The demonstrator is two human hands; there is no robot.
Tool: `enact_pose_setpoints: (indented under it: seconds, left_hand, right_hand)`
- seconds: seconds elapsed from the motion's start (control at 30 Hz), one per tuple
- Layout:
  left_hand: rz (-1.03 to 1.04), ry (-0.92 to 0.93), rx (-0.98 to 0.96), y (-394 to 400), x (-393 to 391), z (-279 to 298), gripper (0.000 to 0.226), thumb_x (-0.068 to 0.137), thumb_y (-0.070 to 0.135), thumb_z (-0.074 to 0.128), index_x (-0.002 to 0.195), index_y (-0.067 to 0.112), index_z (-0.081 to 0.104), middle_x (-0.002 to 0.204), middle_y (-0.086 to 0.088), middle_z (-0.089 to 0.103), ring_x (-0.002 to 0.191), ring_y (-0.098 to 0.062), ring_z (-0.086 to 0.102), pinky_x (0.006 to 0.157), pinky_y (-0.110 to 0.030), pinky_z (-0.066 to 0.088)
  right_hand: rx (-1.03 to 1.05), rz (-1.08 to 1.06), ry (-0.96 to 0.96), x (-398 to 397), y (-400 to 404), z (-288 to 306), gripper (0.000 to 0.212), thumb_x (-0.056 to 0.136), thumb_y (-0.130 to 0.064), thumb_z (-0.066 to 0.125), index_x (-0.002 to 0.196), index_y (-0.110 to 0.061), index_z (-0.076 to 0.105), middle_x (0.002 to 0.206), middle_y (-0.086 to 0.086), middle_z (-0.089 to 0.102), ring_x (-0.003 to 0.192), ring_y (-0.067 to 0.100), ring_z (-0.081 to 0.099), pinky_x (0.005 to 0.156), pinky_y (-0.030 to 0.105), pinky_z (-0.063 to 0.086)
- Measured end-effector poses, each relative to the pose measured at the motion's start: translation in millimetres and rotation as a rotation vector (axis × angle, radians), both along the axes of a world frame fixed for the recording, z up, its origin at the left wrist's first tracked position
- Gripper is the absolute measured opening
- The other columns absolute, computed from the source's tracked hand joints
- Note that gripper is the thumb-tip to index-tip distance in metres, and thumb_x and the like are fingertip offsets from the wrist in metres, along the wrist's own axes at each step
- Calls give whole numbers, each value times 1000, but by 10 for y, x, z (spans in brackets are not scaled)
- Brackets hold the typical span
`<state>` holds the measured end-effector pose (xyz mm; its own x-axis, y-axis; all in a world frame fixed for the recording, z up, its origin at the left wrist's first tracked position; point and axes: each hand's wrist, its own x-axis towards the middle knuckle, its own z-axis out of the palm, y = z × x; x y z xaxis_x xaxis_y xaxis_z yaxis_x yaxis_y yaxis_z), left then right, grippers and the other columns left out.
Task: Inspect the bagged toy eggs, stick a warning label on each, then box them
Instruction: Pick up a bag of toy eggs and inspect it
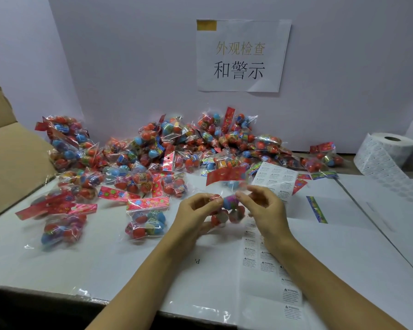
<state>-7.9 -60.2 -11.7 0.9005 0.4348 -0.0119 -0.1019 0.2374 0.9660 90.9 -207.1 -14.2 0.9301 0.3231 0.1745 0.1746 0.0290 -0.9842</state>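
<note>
White table (81, 258): both hands hold egg bag (227, 206), header away.

Eggs (227, 208) red, blue — header card (224, 176) red, flowered.

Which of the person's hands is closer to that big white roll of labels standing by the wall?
The right. The right hand grips the clear bag of toy eggs nearer the white label roll at the far right; the left hand grips the bag's opposite side.

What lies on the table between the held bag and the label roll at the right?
In the head view: a label sheet, then bare table up to the label roll.
</note>
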Motion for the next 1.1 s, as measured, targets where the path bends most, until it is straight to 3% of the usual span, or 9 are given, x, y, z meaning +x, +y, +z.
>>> enact_pose_setpoints:
  seconds: [0.13, 0.23, 0.4, 0.53, 0.67, 0.73, 0.8, 0.97, 1.1]
  left_hand:
    - [130, -61, 7, -5, -21, 30, 42, 74, 22, 88, 102, 4, 63, 96, -13, 73, 81, -28, 75, 69, -44, 64]
    - [77, -109, 32, -18, -22, 24, 39, 81, 21, 87, 105, 0, 64, 97, -16, 72, 88, -33, 74, 81, -55, 63]
    - [-17, -148, 80, 1, -18, 13, 41, 89, 43, 65, 105, 8, 79, 103, -15, 75, 100, -20, 72, 77, -31, 60]
    - [6, -152, 142, 2, 11, -29, 37, 83, 46, 73, 93, 11, 81, 90, -11, 76, 89, -19, 73, 78, -30, 59]
    - [299, -55, 340, 109, 75, -111, 17, 89, 27, 79, 85, 12, 70, 85, 2, 72, 86, -12, 67, 82, -34, 54]
    - [259, 6, 183, 136, 75, -84, 34, 86, 34, 81, 104, 8, 67, 105, -9, 72, 101, -24, 69, 91, -40, 57]
    - [87, 11, -40, 95, 60, -19, 51, 81, 41, 81, 110, 0, 69, 106, -20, 74, 94, -30, 73, 82, -39, 62]
    - [18, 1, -44, 42, 25, 6, 18, 87, 25, 75, 78, 10, 77, 76, -14, 69, 65, -26, 66, 59, -33, 58]
    - [22, 18, -37, 48, 4, 12, 11, 90, 15, 74, 87, 4, 75, 80, -15, 70, 71, -25, 69, 62, -35, 57]
  right_hand:
    - [5, 59, -237, -44, -42, -1, 14, 84, -30, 80, 77, -21, 71, 71, -8, 68, 68, 6, 58, 67, 21, 48]
    - [-83, 220, -275, -148, 3, -8, 28, 75, -47, 79, 90, -24, 76, 86, -7, 75, 82, 10, 69, 69, 25, 54]
    - [-89, 235, -226, -142, 1, -32, 54, 64, -46, 88, 110, -28, 67, 101, -15, 73, 97, 1, 66, 71, 17, 53]
    - [-59, 185, -164, -87, 0, -38, 31, 81, -20, 84, 109, -22, 71, 97, -7, 77, 95, 7, 71, 79, 20, 55]
    - [37, 224, 34, -63, -13, 2, 19, 88, -19, 77, 107, -19, 74, 97, 4, 77, 91, 21, 74, 69, 25, 56]
    - [35, 266, 87, -74, -26, 30, 21, 86, -27, 78, 105, -20, 76, 97, 5, 77, 90, 23, 73, 69, 29, 55]
    - [31, 314, 126, -88, -27, 44, 30, 77, -36, 75, 103, -21, 76, 97, 6, 77, 89, 22, 73, 72, 31, 54]
    - [0, 365, 147, -120, 5, 62, 46, 83, -56, 73, 106, -16, 75, 100, 11, 77, 91, 31, 75, 73, 36, 60]
    - [4, 302, 154, -137, 14, 86, 38, 77, -55, 71, 93, -23, 82, 91, 10, 79, 84, 28, 77, 67, 34, 62]
